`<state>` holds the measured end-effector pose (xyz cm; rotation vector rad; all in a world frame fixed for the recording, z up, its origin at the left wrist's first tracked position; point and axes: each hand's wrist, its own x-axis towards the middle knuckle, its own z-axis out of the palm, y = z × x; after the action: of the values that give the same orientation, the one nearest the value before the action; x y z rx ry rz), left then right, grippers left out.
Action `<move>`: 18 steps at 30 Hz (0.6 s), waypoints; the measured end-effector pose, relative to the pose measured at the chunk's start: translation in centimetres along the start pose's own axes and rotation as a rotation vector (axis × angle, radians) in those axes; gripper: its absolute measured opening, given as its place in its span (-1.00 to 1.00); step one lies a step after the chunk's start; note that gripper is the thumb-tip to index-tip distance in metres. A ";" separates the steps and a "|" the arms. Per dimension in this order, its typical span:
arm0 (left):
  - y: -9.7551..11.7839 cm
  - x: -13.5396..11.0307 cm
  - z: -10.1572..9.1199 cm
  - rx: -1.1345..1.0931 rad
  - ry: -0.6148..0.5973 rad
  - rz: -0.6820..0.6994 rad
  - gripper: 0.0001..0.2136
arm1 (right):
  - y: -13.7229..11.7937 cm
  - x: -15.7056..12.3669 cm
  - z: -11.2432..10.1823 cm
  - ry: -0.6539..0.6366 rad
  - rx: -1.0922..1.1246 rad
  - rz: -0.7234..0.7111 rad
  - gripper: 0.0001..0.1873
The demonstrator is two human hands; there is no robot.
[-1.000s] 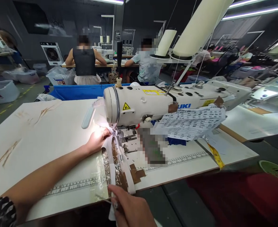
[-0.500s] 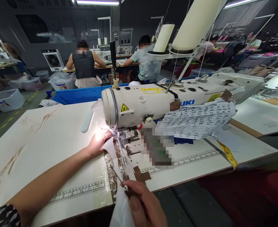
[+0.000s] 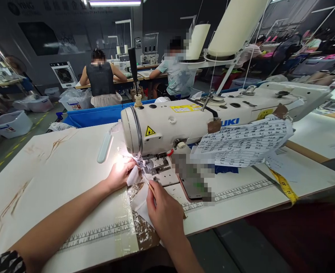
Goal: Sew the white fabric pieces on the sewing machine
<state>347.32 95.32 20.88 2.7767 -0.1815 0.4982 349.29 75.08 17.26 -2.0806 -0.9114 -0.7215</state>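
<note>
Cloth [image 3: 141, 203], white, thin and softly creased, lies at the near side of the sewing machine [image 3: 161, 127], its far end bunched beneath the rounded head. I'd judge the work partway: that end is at the stitching spot, a loose stretch lies nearer, and I can't make out any finished seam. The left hand [image 3: 122, 173] pinches a fold in the lamp's glare; the right hand [image 3: 165, 208] grips a slim pointed tool [image 3: 150, 185], tip toward the metal plate [image 3: 165, 176]. Shiny, wrinkled tape [image 3: 146, 231] covers the smooth white tabletop [image 3: 79, 167] near them.
</note>
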 end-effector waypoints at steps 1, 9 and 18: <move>0.0 0.0 0.0 -0.012 0.007 -0.006 -0.81 | 0.0 0.1 0.0 0.002 -0.004 -0.006 -0.66; 0.3 0.2 0.1 -0.025 0.020 -0.040 -0.83 | 0.2 0.4 0.4 0.022 -0.041 -0.035 -0.62; -0.1 0.1 0.4 -0.025 0.011 -0.074 -0.93 | 0.1 0.2 0.6 0.014 -0.073 -0.050 -0.62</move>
<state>347.51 95.29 20.54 2.7441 -0.0820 0.4897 349.63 75.58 17.05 -2.1202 -0.9447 -0.8060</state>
